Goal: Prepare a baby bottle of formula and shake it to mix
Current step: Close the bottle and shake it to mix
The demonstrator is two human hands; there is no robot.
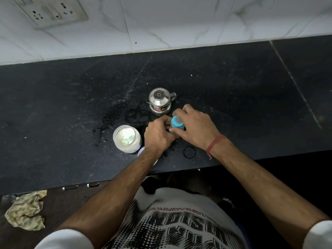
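At centre frame the bottle (177, 124) stands on the counter (71, 97), just below the steel pot (159, 103). The left hand (158, 135) curls around its body, likely to steady it, while the right hand (195, 126) wraps its fingers around the blue cap (177, 122), apparently to twist it. Lower left of the hands, the powder jar (127, 138) sits uncovered, a scoop inside. A black ring (189, 151) lies below the right hand.
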